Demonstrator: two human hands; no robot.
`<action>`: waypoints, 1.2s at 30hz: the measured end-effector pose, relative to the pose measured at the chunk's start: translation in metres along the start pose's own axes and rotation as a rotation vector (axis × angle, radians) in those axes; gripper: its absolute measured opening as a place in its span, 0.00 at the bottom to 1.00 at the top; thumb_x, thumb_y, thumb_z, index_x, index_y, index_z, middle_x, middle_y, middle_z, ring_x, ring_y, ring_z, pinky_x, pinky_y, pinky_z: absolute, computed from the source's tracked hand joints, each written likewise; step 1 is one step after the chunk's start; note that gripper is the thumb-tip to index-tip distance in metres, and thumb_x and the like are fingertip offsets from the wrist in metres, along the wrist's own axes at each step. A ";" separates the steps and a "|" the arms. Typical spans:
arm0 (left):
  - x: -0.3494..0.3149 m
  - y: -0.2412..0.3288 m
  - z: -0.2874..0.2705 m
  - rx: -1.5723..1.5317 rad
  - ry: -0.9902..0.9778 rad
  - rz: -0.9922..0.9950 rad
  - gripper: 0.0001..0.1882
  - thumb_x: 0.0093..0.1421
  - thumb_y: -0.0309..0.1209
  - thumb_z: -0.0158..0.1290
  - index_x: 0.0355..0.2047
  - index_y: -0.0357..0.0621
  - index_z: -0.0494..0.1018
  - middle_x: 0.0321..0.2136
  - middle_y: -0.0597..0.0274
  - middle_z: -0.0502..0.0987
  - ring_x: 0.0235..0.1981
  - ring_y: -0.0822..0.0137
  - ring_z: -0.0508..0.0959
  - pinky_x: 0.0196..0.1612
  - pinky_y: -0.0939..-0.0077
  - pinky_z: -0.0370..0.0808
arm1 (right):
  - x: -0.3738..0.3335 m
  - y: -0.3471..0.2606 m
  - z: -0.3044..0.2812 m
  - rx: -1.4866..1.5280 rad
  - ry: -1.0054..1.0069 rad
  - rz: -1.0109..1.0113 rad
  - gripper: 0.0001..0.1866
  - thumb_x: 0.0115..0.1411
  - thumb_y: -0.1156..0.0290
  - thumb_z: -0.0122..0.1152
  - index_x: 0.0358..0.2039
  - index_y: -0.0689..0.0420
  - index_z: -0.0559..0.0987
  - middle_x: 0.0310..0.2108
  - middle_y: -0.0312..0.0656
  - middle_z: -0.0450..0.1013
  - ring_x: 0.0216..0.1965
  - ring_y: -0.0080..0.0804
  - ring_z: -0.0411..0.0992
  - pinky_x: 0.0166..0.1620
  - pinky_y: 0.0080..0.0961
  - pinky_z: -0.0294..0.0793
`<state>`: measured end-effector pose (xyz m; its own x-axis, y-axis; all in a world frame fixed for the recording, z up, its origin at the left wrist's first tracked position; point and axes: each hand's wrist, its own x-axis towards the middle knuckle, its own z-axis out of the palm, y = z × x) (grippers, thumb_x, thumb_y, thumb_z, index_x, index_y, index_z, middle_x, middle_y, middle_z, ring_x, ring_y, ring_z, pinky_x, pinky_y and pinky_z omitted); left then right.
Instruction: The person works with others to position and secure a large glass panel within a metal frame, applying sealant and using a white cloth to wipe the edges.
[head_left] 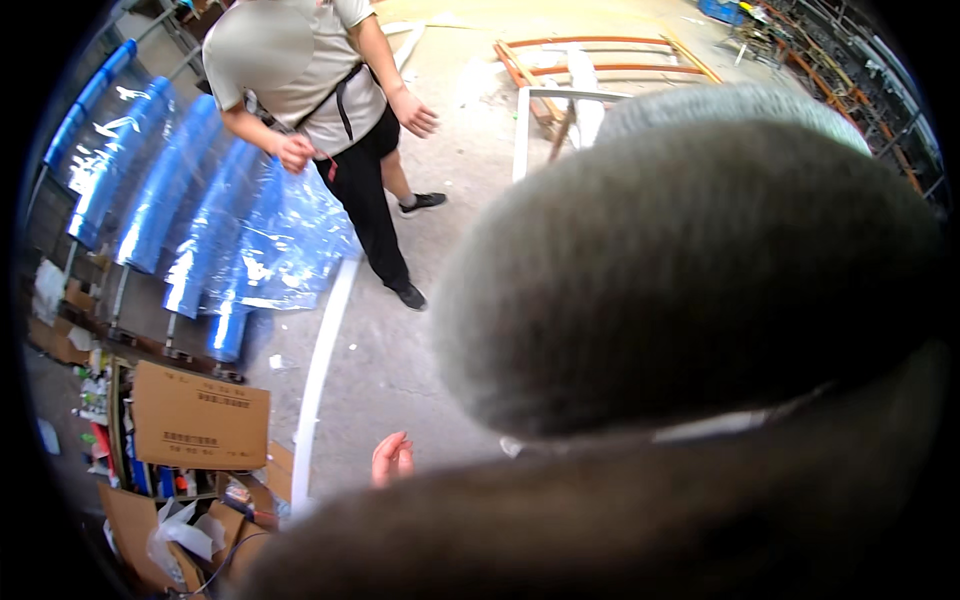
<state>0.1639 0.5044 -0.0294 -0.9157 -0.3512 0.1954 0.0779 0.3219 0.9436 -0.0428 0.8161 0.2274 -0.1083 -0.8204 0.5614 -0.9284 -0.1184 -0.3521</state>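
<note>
Fingers (600, 290), grey, blurred and apparently gloved, loom close to the lens; entering from the right, they probably belong to the right hand (720, 300). A narrow pale gap shows between two of the grey forms; whether they pinch anything cannot be told. Bare fingertips (393, 460), probably of the left hand, show just beyond the lower grey mass, slightly curled, with no object visible at the tips; their full closure cannot be determined.

Nearest identifiable item: a long white strip (322, 370), on the floor (390, 370) just left of the bare fingertips and apart from them. Judged by look, it is light for its length, fairly stiff and smooth, liable to flex or scuff; two spaced holds either side of its middle appear soundest. Its apparent bend may be lens distortion.

Further left of the fingertips stands a cardboard box (200, 415); beyond lie rolls of blue film (140, 215), likely slippery, and a co-worker (320, 110) whose face is obscured.

Hidden or doubtful: both palms, the strip's near end, whatever lies behind the grey fingers, and part of the orange-brown frame (640, 69) beyond them.
</note>
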 end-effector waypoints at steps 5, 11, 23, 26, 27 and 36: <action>-0.010 -0.011 -0.022 0.073 -0.111 -0.038 0.13 0.58 0.23 0.45 0.44 0.35 0.68 0.44 0.56 0.68 0.40 0.69 0.71 0.45 0.77 0.67 | 0.032 -0.014 0.030 -0.027 -0.063 0.035 0.15 0.53 0.73 0.53 0.42 0.61 0.73 0.35 0.45 0.74 0.37 0.37 0.73 0.41 0.27 0.71; 0.004 -0.021 -0.034 0.073 -0.249 -0.207 0.16 0.60 0.26 0.46 0.48 0.33 0.66 0.47 0.54 0.68 0.48 0.66 0.68 0.51 0.74 0.64 | 0.037 -0.023 0.029 -0.104 -0.073 0.071 0.15 0.53 0.73 0.53 0.42 0.61 0.73 0.35 0.45 0.74 0.36 0.36 0.73 0.40 0.26 0.71; 0.070 0.084 0.042 -0.021 -0.162 -0.338 0.09 0.57 0.23 0.48 0.38 0.35 0.72 0.39 0.59 0.72 0.37 0.72 0.73 0.42 0.80 0.68 | -0.024 0.002 -0.017 -0.282 0.066 0.205 0.15 0.53 0.73 0.53 0.42 0.61 0.73 0.34 0.45 0.74 0.35 0.36 0.73 0.39 0.25 0.72; 0.096 0.083 0.069 0.034 -0.316 -0.321 0.09 0.57 0.23 0.48 0.38 0.35 0.72 0.38 0.60 0.72 0.36 0.71 0.73 0.42 0.81 0.68 | -0.059 0.018 -0.020 -0.310 0.125 0.328 0.15 0.53 0.72 0.53 0.42 0.61 0.73 0.34 0.45 0.74 0.35 0.36 0.73 0.39 0.25 0.72; 0.103 0.081 0.081 -0.056 -0.319 -0.366 0.09 0.57 0.23 0.48 0.38 0.35 0.72 0.38 0.60 0.72 0.37 0.71 0.73 0.42 0.81 0.68 | -0.068 0.025 -0.023 -0.309 0.151 0.380 0.15 0.53 0.72 0.53 0.42 0.61 0.73 0.34 0.45 0.74 0.35 0.36 0.73 0.39 0.25 0.72; 0.149 0.091 0.168 0.227 -0.935 -0.069 0.11 0.54 0.23 0.50 0.39 0.36 0.72 0.36 0.55 0.74 0.38 0.67 0.73 0.43 0.76 0.70 | -0.187 0.035 0.082 0.195 0.654 1.390 0.15 0.55 0.73 0.51 0.44 0.61 0.73 0.34 0.44 0.75 0.38 0.33 0.73 0.44 0.26 0.72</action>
<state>-0.0318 0.6287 0.0407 -0.8670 0.4348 -0.2433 0.0235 0.5234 0.8517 -0.0257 0.9190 0.0488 -0.9963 0.0310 -0.0802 0.0859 0.3925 -0.9157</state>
